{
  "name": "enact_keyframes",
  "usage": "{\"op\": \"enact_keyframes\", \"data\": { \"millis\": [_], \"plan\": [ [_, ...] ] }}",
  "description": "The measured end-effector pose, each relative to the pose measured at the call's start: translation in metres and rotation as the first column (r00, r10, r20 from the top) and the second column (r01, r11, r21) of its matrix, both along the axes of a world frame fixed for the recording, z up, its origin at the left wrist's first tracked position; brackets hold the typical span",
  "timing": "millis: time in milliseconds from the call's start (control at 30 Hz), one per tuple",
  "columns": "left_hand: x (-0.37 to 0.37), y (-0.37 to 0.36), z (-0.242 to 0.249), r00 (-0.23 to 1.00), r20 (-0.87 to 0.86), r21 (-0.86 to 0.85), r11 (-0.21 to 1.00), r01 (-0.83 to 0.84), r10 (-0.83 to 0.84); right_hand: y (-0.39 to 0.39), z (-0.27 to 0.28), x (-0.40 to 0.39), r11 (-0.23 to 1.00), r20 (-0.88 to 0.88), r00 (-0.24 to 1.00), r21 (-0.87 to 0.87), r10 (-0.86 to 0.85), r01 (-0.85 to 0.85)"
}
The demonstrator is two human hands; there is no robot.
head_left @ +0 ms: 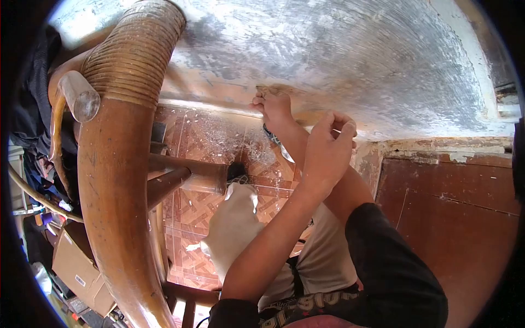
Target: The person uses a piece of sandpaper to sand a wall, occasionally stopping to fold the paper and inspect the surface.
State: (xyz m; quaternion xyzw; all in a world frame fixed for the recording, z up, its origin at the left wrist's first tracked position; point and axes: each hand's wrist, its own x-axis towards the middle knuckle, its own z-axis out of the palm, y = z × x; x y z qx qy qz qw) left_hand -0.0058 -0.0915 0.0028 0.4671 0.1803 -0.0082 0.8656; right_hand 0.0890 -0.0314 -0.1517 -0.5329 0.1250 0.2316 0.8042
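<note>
My arms cross in front of me. My right hand (275, 107) is at the lower part of a patchy grey and white wall (355, 60), its fingers bent together near the surface. What it grips, if anything, is too small to tell. My left hand (330, 145) is held up nearer to me, over my right forearm, with its fingers curled toward the thumb. No object shows in it. White flakes and dust lie on the patterned red-brown floor (186, 131) under the wall.
A thick curved brown frame (115, 180) with a ribbed wrapped section rises at the left, with a clear cup (86, 106) against it. A cardboard box (79, 273) stands lower left. Dark red panelling (448, 213) is at the right. My light-coloured trouser legs are below.
</note>
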Motion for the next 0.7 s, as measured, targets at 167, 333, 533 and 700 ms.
{"op": "enact_keyframes", "data": {
  "millis": [167, 333, 533, 700],
  "plan": [
    [0.002, 0.003, -0.002, 1.000, -0.001, -0.004, 1.000, -0.011, 0.011, -0.002, -0.001, -0.001, 0.999, 0.036, 0.999, 0.033, 0.039, -0.040],
    [0.002, 0.008, 0.005, 0.999, -0.008, -0.012, 0.999, -0.040, 0.039, 0.003, 0.002, 0.001, 1.000, 0.049, 0.999, -0.002, 0.019, -0.019],
    [0.003, 0.012, 0.003, 0.999, 0.002, -0.037, 0.998, -0.054, 0.054, -0.006, -0.006, 0.010, 0.989, -0.307, 0.942, 0.011, -0.138, 0.149],
    [0.006, 0.015, 0.005, 0.999, 0.011, -0.048, 0.998, -0.051, 0.052, -0.015, 0.033, 0.007, 0.984, -0.209, 0.973, 0.164, 0.103, -0.069]
  ]
}}
